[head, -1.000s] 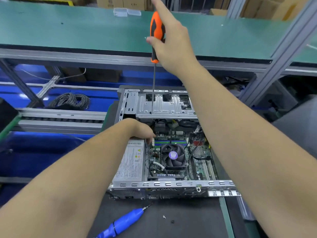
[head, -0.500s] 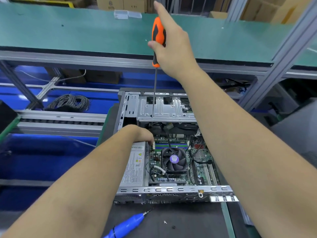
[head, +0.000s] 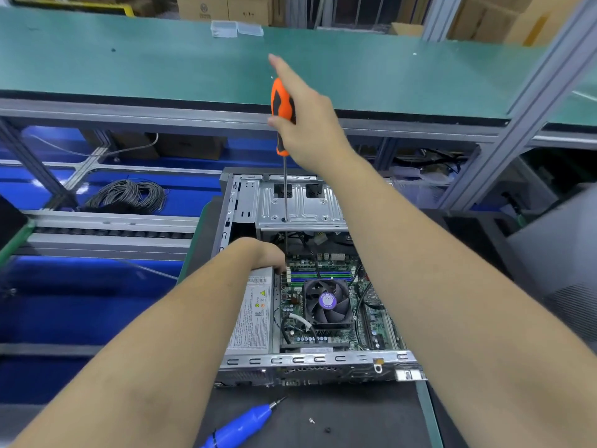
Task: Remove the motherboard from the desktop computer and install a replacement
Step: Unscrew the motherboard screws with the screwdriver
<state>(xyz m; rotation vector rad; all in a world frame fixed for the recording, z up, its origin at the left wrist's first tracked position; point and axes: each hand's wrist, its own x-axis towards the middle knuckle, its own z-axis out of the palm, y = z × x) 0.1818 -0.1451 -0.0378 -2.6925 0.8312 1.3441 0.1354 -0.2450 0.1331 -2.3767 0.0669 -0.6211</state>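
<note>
Two bare hands work inside an open desktop computer (head: 310,279) lying at 6 o'clock on the dark counter (head: 355,421): the right hand (head: 310,124) grips an orange-handled screwdriver (head: 283,114) upright, its long shaft passing through the silver drive cage (head: 300,205) toward the motherboard (head: 323,305). The left hand (head: 258,257), fingers curled and hidden at the board's 10 o'clock corner, may be steadying the tip; its grip cannot be told. Removal appears under way at a mounting screw, so next comes seating the tip squarely and turning.
</note>
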